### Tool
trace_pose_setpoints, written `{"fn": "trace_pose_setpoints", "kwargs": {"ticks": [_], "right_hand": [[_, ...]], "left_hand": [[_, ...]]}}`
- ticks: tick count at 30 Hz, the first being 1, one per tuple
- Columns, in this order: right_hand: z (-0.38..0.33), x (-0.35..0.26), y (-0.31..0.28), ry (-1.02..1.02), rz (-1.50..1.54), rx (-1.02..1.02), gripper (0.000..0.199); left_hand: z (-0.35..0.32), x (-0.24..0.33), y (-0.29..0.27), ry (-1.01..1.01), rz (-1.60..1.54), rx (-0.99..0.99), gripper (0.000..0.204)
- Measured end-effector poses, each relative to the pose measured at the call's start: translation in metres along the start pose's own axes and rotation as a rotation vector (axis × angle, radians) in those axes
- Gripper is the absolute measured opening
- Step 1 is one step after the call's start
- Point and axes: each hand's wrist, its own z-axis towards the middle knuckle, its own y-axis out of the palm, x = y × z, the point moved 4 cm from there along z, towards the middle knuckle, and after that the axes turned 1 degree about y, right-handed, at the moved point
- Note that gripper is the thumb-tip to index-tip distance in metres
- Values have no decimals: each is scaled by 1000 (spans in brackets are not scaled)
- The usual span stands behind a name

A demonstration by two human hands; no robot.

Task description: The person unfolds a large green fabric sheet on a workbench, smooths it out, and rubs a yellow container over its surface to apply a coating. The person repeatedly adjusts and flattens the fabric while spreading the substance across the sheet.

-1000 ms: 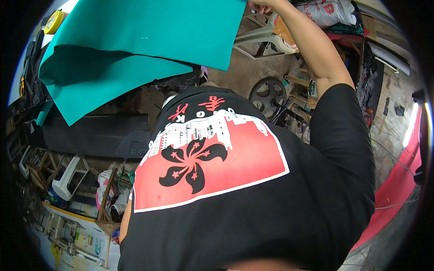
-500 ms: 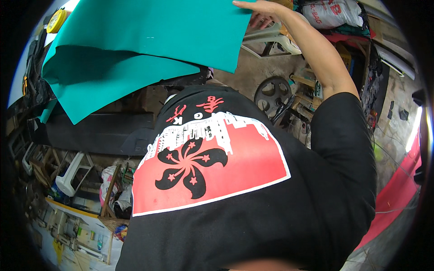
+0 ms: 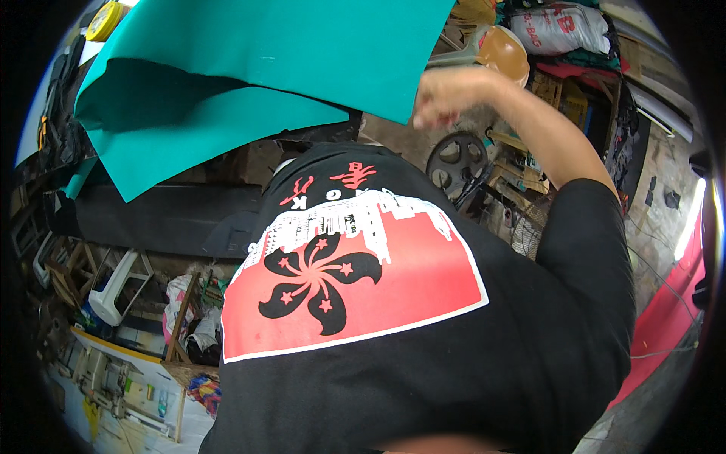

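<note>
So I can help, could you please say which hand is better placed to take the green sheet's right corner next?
Probably the right hand: it is beside that corner of the sheet, though blur hides whether they touch; the left hand is out of view.

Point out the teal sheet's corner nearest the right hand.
The rightmost visible corner of the teal sheet, beside the right hand; the others lie farther left.

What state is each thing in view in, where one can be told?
Green sheet: folded back on itself at the left.
Right hand: fingers curled, motion-blurred, by the sheet's right edge; grip unclear.
White sack: filled, bulging.
Black wheel: uncovered; whether it turns, cannot tell.
Black shirt: worn.
</note>
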Motion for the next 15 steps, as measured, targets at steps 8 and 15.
{"fn": "trace_pose_setpoints", "kwargs": {"ticks": [8,15], "right_hand": [[-7,-21,83,-226,361,-132,15],[-7,-5,105,-159,641,-182,33]], "left_hand": [[-9,-7,13,1,-57,8,24],[-14,-10,24,5,-92,-4,24]]}}
